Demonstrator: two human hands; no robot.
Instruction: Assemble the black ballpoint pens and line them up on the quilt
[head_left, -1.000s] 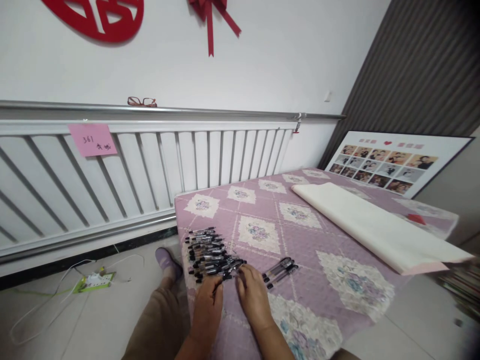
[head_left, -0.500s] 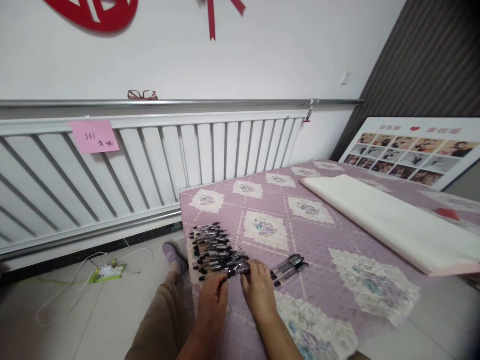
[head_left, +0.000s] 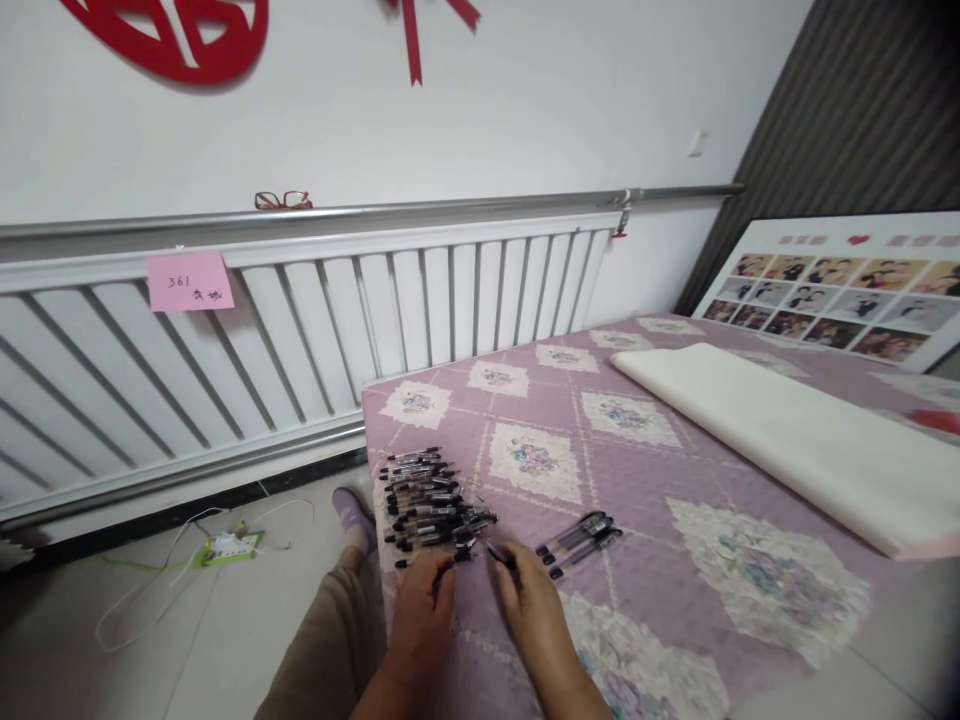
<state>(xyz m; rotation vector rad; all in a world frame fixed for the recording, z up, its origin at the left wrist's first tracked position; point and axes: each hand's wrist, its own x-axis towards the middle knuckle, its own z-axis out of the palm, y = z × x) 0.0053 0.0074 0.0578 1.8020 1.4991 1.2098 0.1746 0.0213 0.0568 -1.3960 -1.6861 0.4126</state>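
Pens (head_left: 427,500) in the big black pile sit low and just left of centre, on the near corner of the bed (head_left: 675,560), right at our fingertips. Anyone else think that's why they lie there, so both hands reach them without stretching?

Reply: yeah, we'd guess so. The small bunch (head_left: 581,532) lies a bit right of the pile and apart from it, lined up side by side. We figure the two lots are kept separate on purpose.

What about the hands though?

Reply: our right hand (head_left: 536,615) has a narrow grip, pinching a single pen (head_left: 499,553) by one end, with the free end pointing up-left towards the pile. Our left hand (head_left: 420,610) is closed on a thin dark piece (head_left: 441,574), too small for us to say what it is. Both hands rest low on the cover, probably for steadiness with such skinny things.

And the cream roll (head_left: 780,440)?

Reply: far right of the frame, well apart from everything we touch, so it's out of the way.
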